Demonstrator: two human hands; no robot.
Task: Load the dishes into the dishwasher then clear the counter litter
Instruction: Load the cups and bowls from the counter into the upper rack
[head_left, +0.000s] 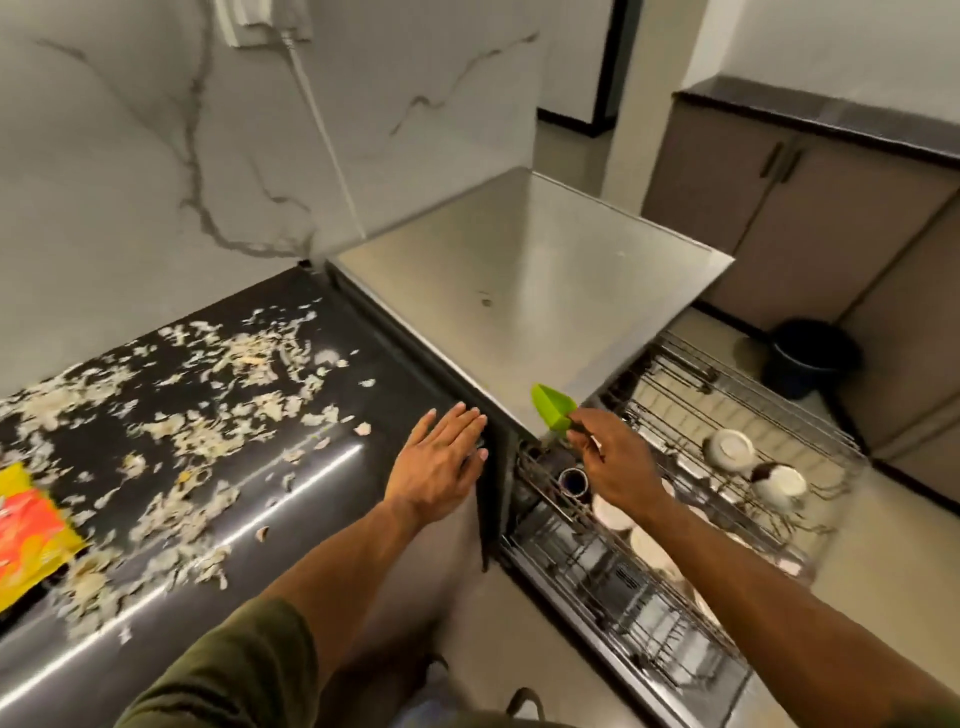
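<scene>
Far left we see a yellow-and-red snack wrapper (28, 525) lying flat on the dark worktop (322, 467), partly cut off by the frame edge. Pale peel scraps (208, 415) are scattered over most of the worktop, from the wall side to the rounded front edge; we cannot tell what vegetable they come from. Behind it a marbled wall (156, 156) with a white cable (324, 135) running down from a wall plate.

Moving right, our left hand (441, 467) lies flat on the right end of the worktop, fingers straight and together, holding nothing, fingertips at the worktop's edge next to the steel dishwasher top (530, 291). Just beside it, our right hand (613, 467) pinches the dark handle of a green scoop (553, 405) between thumb and fingers; the scoop is held up over the front corner of the dishwasher top, above the pulled-out racks.

Below that hand, a dark cup (574, 480) stands mouth-up in the near rack (623, 597), with white plates (649, 551) standing beside it. Further right, the upper rack (727, 395) carries two white bowls (730, 449) tipped on their sides. Far right, a dark bucket (813, 356) stands on the floor near the grey cabinets (779, 208).
</scene>
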